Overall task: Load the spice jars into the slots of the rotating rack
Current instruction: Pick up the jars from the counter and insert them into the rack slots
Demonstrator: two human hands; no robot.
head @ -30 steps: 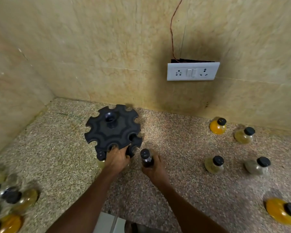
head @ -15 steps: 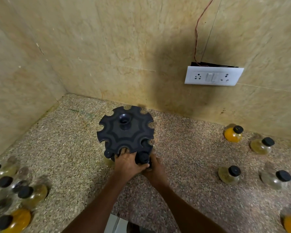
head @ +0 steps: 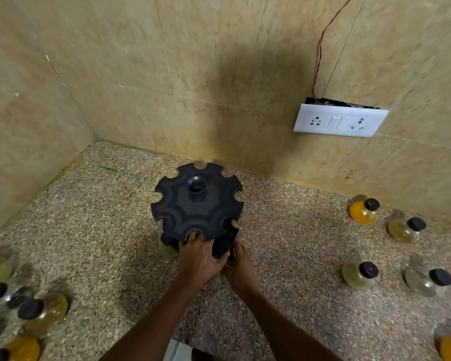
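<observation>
Speckled worktop [head: 94, 230]: left hand [head: 199, 259] is gripping the rack [head: 197, 201]; right hand [head: 238, 268] is seating a jar [head: 222, 246]; next, probably rotating.

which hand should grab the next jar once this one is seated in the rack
Probably the right hand: it is the one delivering the jar, while the left hand steadies the rack, and four loose jars stand in plain view on its side of the counter.

Rack [head: 197, 204] – matt black plastic; worktop [head: 297, 243] speckled stone, rough-looking; jars [head: 359, 276] clear glossy glass w/ black plastic caps.
</observation>
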